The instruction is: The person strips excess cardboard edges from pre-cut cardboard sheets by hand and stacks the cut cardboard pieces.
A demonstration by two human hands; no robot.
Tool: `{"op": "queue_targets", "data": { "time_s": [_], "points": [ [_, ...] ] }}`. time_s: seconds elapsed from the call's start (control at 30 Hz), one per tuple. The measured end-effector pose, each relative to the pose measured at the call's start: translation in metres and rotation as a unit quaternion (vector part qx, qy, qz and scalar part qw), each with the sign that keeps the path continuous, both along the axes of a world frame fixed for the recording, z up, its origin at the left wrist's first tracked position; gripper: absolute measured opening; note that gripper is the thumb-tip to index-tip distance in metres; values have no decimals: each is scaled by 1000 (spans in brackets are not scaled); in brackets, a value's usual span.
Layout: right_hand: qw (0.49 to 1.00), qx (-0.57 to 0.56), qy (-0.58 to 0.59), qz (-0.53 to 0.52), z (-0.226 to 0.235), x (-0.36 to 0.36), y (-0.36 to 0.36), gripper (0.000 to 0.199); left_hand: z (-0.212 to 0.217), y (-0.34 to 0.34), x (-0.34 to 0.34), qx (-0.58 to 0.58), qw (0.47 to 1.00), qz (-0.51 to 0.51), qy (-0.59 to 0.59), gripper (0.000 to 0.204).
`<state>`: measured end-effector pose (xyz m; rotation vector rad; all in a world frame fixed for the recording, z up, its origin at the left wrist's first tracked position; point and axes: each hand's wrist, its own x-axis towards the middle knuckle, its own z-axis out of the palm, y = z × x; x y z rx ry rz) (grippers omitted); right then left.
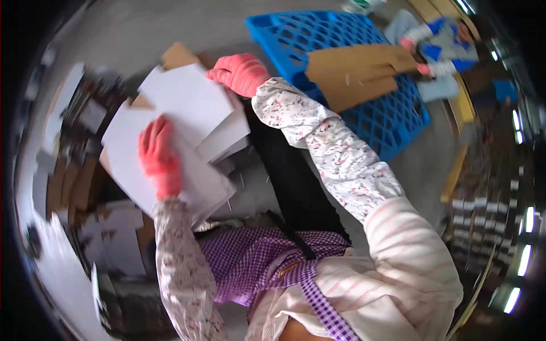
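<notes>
Several white-faced cardboard sheets (pixel 185 102) lie overlapped at the left in front of me, with brown showing at some edges. My left hand (pixel 159 156), in a pink-red glove, rests on the nearer white sheet (pixel 122 136) with its fingers stretched along the surface. At the far right corner of the upper sheet, my right hand (pixel 239 74) has its gloved fingers closed on the edge. The fingertips there are partly hidden by the hand itself.
A blue plastic pallet (pixel 318 31) lies beyond my right arm, with a brown cardboard sheet (pixel 352 74) on it. Another person (pixel 443 48) in pink gloves holds that sheet's far end. Cardboard piles (pixel 74 182) stand at the left; stacked goods (pixel 483 216) stand at the right.
</notes>
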<state>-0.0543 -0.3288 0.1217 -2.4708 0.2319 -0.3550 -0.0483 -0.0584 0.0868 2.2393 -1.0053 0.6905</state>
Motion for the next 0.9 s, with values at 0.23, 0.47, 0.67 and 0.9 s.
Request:
{"op": "queue_targets", "data": {
  "time_s": [0.23, 0.47, 0.67, 0.9],
  "points": [
    [879, -273, 257, -296, -147, -153, -230, 97, -1, -36, 0, 1, 1000, -29, -2, 42],
    [769, -386, 282, -425, -253, -181, -256, 28, -9, -23, -2, 33, 998, -15, 45, 33],
    [848, -385, 204, -301, -129, -166, -253, 16, -3, -7, 1, 38, 998, -9, 42, 35],
    [925, -54, -321, -197, 140, -265, -231, 19, -1, -15, 6, -14, 997, -53, 48, 36]
  ]
}}
